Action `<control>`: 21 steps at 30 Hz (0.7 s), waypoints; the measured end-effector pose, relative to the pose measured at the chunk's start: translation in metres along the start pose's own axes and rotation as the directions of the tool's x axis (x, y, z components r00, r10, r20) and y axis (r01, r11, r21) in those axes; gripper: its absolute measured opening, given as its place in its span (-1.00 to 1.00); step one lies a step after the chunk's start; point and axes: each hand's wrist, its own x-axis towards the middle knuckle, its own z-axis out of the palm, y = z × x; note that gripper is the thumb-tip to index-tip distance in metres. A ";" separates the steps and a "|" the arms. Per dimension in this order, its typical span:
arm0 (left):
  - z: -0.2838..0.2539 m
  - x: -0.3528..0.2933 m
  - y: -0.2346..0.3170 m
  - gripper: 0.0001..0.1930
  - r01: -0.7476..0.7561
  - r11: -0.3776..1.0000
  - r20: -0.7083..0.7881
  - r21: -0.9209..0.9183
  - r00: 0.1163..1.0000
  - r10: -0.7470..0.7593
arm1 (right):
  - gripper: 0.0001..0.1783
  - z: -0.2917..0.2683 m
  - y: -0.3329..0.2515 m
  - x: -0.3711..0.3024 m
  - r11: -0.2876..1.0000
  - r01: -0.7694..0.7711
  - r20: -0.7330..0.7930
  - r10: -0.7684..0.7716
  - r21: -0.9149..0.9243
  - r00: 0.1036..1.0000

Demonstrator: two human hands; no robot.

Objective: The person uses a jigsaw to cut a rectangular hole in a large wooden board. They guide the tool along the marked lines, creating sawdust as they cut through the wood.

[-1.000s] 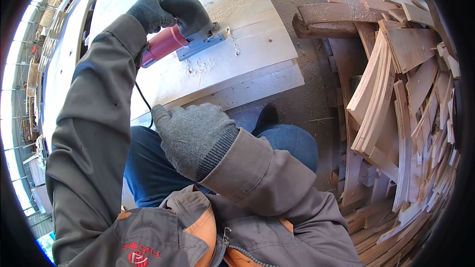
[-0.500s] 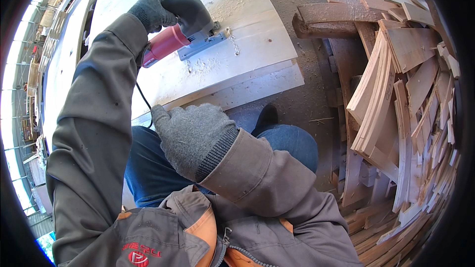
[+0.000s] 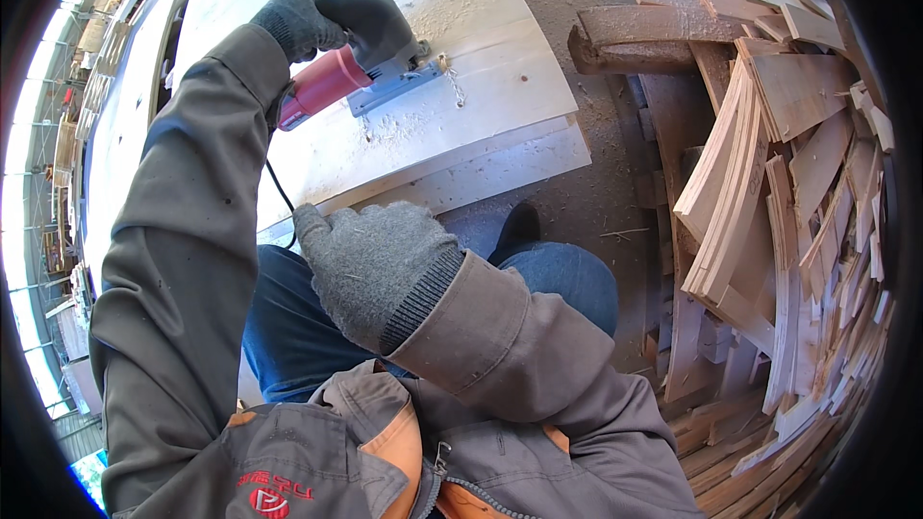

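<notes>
In a grey knit glove, my left hand [image 3: 303, 21] is wrapped round the black handle of a red and black jigsaw [image 3: 332, 86]. The saw's metal base plate rests on a large pale plywood sheet [image 3: 481, 106], and sawdust with small splinters lies about it. The blade is hidden. From the tool a thin black power cord [image 3: 277, 183] runs down to my right hand [image 3: 370, 264], also gloved in grey. That hand is closed near my lap, with the cord passing at its thumb; the fingertips are hidden underneath.
Another board edge [image 3: 490, 159] shows beneath the plywood sheet. On the right, a high pile of wood offcuts [image 3: 740, 183] rises beside a dusty floor [image 3: 615, 211]. My knee [image 3: 567, 284] is close to the sheet's near edge. More stacked wood [image 3: 72, 144] stands far left.
The jigsaw and my left hand have shifted very slightly to the right along the sheet. My right hand stays in place with the cord.
</notes>
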 end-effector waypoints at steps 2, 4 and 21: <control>-0.001 0.001 -0.001 -0.71 0.006 1.000 -0.004 -0.004 1.000 -0.006 | -0.49 0.003 0.000 0.000 1.000 0.010 -0.023 -0.010 0.015 1.000; -0.001 0.002 -0.002 -0.71 -0.004 1.000 -0.002 -0.025 1.000 0.004 | -0.50 0.004 0.000 0.001 1.000 0.006 -0.021 -0.006 0.000 1.000; 0.001 0.003 0.002 -0.75 0.007 0.997 0.019 -0.078 1.000 -0.005 | -0.49 0.002 0.001 0.000 1.000 0.001 -0.005 -0.001 -0.001 1.000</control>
